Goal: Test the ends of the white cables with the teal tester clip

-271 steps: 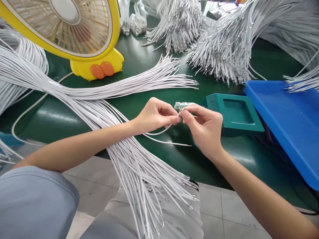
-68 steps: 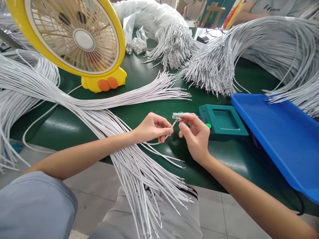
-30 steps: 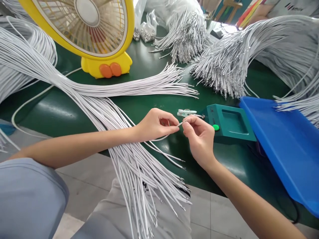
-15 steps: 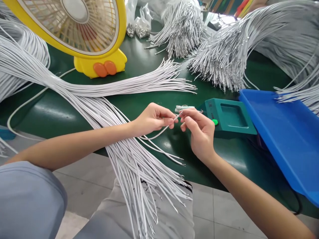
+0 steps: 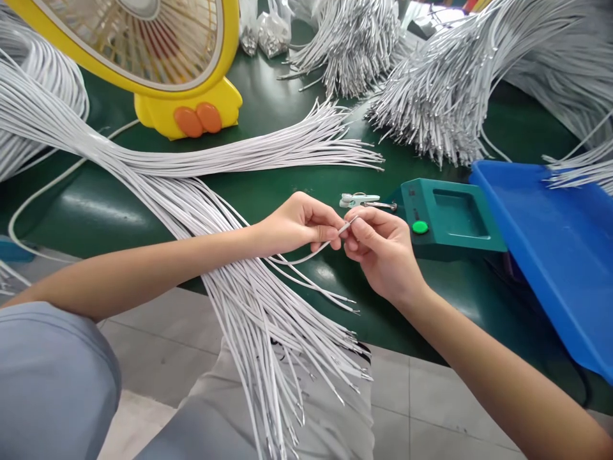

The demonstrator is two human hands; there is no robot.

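Observation:
My left hand (image 5: 306,223) pinches a white cable (image 5: 313,253) close to its end, between thumb and forefinger. Touching it from the other side, my right hand (image 5: 385,246) is closed, with thumb and forefinger at the cable's tip. Exactly what the tip carries is too small to make out. Beneath my left forearm a bundle of white cables (image 5: 249,300) hangs over the table edge onto my lap, many with metal-tipped ends. Just behind my fingers lies a small pale clip-like tool (image 5: 359,200), beside a green device (image 5: 483,241) with a bright green button.
A yellow fan (image 5: 153,115) stands at the back left of the green table (image 5: 268,195). Another bunch of white cables (image 5: 249,156) lies in front of it. Large cable heaps (image 5: 431,108) and small plastic bags (image 5: 274,32) sit behind. A blue tray (image 5: 550,255) is at right.
My right thumb and fingers have closed in on the cable's tip, and my hands are closer together. The view has shifted slightly, uncovering more of the clip-like tool.

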